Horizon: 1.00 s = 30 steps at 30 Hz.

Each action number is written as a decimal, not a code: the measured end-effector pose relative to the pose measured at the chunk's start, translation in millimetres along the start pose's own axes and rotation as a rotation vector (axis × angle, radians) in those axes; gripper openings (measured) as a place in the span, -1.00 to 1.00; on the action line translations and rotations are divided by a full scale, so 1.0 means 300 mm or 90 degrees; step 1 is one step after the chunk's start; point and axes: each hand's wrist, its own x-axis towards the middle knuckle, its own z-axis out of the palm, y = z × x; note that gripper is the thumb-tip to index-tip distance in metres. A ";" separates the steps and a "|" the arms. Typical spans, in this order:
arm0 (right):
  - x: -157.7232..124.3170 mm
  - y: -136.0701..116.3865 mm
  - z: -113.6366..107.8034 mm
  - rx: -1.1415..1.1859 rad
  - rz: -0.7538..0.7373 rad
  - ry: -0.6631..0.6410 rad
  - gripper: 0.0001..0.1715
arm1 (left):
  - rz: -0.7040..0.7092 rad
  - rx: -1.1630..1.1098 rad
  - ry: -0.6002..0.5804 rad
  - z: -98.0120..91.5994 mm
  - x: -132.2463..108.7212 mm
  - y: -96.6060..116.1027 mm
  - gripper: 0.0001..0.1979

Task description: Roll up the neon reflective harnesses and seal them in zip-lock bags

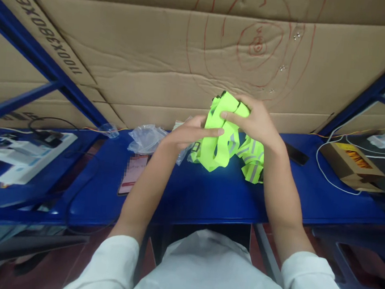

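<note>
Nearest, white sleeves are seen, with both bare arms stretched over the blue table. A bright yellow vest with grey shiny stripes is held up just above the table's middle. The left hand is pressed flat against the vest's side, fingers straight. The right hand is closed over the top of the vest. The vest seems to be getting folded into a small bundle; next, a tidy tuck is needed. Behind lie clear bags, then a cardboard wall.
</note>
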 end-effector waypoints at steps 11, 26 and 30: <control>0.008 -0.014 0.031 0.004 -0.004 -0.013 -0.52 | -0.029 -0.082 0.049 0.042 0.035 -0.050 -0.45; 0.021 0.000 0.040 0.009 -0.036 -0.016 -0.49 | -0.014 -0.054 0.037 0.018 0.027 -0.044 -0.44; 0.023 0.007 0.041 0.004 -0.031 -0.020 -0.46 | -0.012 -0.041 0.036 0.020 0.030 -0.050 -0.49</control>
